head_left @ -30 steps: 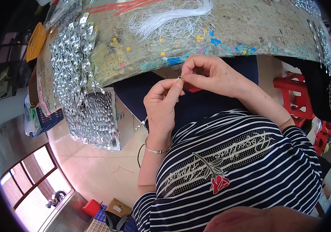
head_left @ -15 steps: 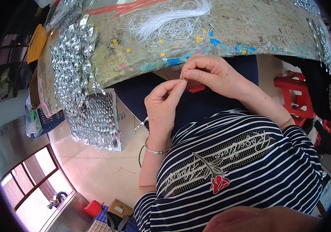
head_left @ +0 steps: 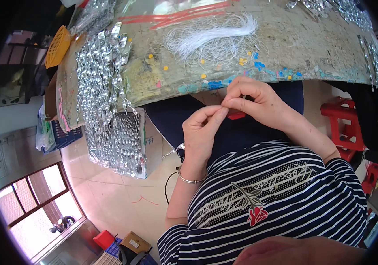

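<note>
Shifted view, pinched hands [head_left: 200, 134] [head_left: 264, 105] fingertip-to-fingertip

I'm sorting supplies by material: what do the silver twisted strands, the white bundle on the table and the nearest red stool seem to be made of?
Silver strands: probably metallic foil or coated plastic film, mirror-shiny, with bright glints along the twists.
White bundle: likely fine thread, smooth with slight sheen; loose strands curl out.
Red stool: probably moulded plastic; smooth, even colour, cut-out openings.
</note>
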`<act>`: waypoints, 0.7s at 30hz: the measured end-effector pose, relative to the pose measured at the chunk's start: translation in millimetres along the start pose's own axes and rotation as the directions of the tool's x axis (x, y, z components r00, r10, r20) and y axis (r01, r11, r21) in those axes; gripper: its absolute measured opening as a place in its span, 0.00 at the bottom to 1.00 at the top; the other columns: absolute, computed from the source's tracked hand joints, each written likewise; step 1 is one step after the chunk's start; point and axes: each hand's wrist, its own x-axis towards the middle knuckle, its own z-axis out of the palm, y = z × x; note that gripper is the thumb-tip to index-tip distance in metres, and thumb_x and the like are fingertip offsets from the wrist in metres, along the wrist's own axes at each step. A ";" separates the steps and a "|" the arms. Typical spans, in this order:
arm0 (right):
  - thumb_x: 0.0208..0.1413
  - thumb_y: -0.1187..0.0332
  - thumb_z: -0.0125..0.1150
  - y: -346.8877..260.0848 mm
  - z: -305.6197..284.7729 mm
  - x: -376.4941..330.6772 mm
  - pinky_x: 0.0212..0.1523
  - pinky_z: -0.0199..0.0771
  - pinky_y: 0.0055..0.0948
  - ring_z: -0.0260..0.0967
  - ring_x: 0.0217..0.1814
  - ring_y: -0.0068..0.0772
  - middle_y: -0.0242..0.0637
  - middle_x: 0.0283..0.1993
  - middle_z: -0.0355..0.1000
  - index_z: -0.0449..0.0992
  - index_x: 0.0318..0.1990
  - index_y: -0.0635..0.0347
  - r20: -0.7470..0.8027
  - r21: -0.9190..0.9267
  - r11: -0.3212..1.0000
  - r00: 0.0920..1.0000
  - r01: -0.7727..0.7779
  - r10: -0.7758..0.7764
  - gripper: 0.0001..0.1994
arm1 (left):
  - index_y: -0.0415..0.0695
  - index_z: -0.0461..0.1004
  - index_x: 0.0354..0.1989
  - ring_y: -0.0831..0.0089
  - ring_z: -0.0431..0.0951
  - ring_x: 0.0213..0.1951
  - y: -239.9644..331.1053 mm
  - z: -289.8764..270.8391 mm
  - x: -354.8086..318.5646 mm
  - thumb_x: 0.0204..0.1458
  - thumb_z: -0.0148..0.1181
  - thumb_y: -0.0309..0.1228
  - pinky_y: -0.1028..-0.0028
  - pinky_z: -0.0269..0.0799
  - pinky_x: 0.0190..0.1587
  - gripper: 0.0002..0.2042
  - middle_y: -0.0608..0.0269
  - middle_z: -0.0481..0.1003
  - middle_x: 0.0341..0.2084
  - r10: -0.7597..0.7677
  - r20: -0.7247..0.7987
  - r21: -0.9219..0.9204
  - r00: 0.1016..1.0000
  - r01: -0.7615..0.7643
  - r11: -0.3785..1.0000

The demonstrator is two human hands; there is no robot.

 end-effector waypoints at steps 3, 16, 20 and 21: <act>0.63 0.67 0.54 2.4 4.1 4.3 0.23 0.58 0.15 0.59 0.25 0.13 0.25 0.28 0.66 0.73 0.34 0.58 0.079 0.427 0.872 0.970 -0.239 0.228 0.06 | 0.37 0.80 0.37 0.86 0.72 0.31 0.0 -0.9 0.9 0.52 0.63 0.23 0.86 0.66 0.36 0.06 0.69 0.77 0.29 -0.037 0.028 -0.095 0.999 0.040 0.995; 0.65 0.67 0.47 -16.2 -23.3 11.9 0.25 0.53 0.15 0.52 0.24 0.13 0.22 0.23 0.58 0.65 0.33 0.56 0.072 0.363 0.899 0.970 -0.243 0.233 0.08 | 0.37 0.80 0.34 0.85 0.72 0.28 -2.3 -16.4 -4.9 0.51 0.63 0.22 0.84 0.67 0.33 0.04 0.69 0.77 0.26 -0.092 0.101 0.019 0.991 0.090 0.996; 0.66 0.66 0.47 -23.5 -43.4 13.7 0.25 0.52 0.15 0.50 0.23 0.13 0.21 0.22 0.55 0.64 0.33 0.55 -0.083 0.440 0.884 0.973 -0.160 0.217 0.08 | 0.36 0.80 0.34 0.80 0.76 0.29 -9.0 -22.2 -6.7 0.51 0.62 0.21 0.82 0.71 0.35 0.04 0.64 0.79 0.28 -0.010 0.173 -0.009 0.985 0.012 1.000; 0.66 0.66 0.47 -24.4 -45.3 12.4 0.25 0.52 0.15 0.50 0.23 0.13 0.21 0.22 0.55 0.64 0.33 0.55 -0.085 0.439 0.885 0.973 -0.155 0.213 0.08 | 0.36 0.80 0.34 0.80 0.76 0.29 -6.9 -20.7 -6.7 0.51 0.62 0.21 0.82 0.71 0.35 0.04 0.64 0.79 0.28 -0.006 0.175 -0.008 0.985 0.008 1.000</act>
